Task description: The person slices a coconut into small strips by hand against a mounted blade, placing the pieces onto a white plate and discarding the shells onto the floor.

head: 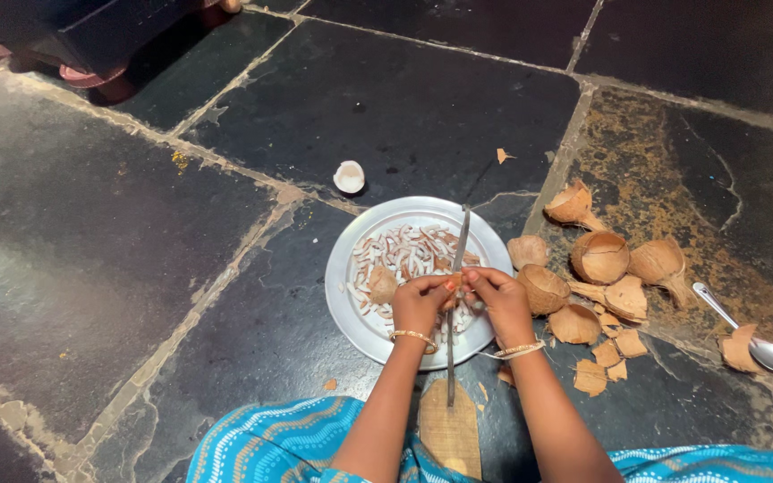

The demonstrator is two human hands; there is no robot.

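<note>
While both hands (462,300) pinch a coconut piece (452,288) against the upright blade (455,286), fingers should stay above its edge; slices land on the steel plate (351,304) at twelve o'clock.

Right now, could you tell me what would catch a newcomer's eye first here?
At the centre, the left hand and right hand meet at an upright blade fixed to a wooden board, over a round steel plate of white coconut slices. To the right, broken coconut shells litter the dark stone floor.
</note>
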